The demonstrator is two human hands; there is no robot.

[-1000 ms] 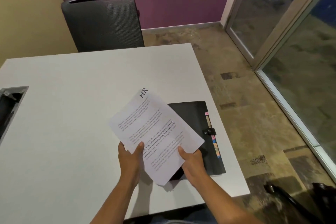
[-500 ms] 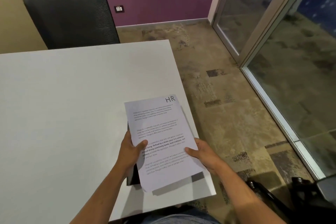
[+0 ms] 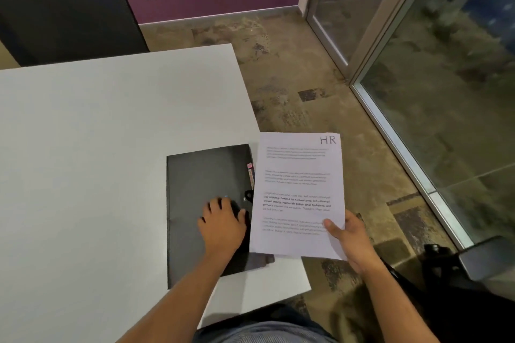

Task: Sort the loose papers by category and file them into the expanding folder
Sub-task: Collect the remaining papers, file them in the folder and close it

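A black expanding folder [image 3: 195,203] lies flat near the table's front right corner, with coloured index tabs [image 3: 250,175] and a clasp [image 3: 248,194] along its right edge. My left hand [image 3: 223,225] rests on top of the folder with bent fingers, the fingertips just left of the clasp. My right hand [image 3: 348,237] pinches the lower right corner of a white printed sheet marked "HR" [image 3: 299,189]. The sheet is held out past the table's right edge and covers the folder's right side. Whether more sheets lie behind it cannot be seen.
The white table [image 3: 97,147] ends close to the folder on the right and front. A black mesh chair [image 3: 64,5] stands at the far side. Tiled floor and a glass door [image 3: 418,64] are to the right, with another dark chair [image 3: 473,273] beside my right arm.
My left hand let go of the HR sheet and came down onto the folder. My right hand carried the sheet to the right, uncovering the folder. The view shifted right.
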